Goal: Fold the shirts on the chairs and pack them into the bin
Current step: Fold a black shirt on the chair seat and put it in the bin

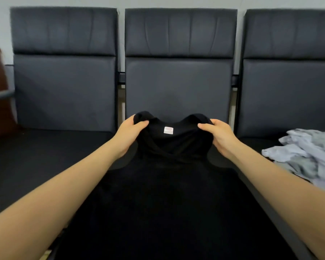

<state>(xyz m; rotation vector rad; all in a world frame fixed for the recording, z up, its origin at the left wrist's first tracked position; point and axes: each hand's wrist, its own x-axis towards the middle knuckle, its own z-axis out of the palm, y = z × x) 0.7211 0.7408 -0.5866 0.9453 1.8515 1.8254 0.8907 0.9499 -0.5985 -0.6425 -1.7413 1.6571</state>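
In front of the middle chair (178,87), over its seat, the black shirt (169,184) is spread lengthwise toward the person, its collar end raised at the foot of the chair's backrest. The left hand (129,136) pinches the shirt's left shoulder, thumb on the near side and fingers curled behind the fabric, and the right hand (219,136) holds the right shoulder the same way, so both hands are closed on cloth with the neckline hanging between them. The fabric looks thin, soft and light; it sags and creases between the two grips, so it will likely drape rather than hold any shape and needs laying flat before a crease will stay. The shoulder seams, where the hands are now, seem the best hold for keeping it square. The shirt is plain black with a small pale label (168,130) inside the collar. To the right of the middle chair, a crumpled grey shirt (308,156) lies on the neighbouring seat. No bin is in view.
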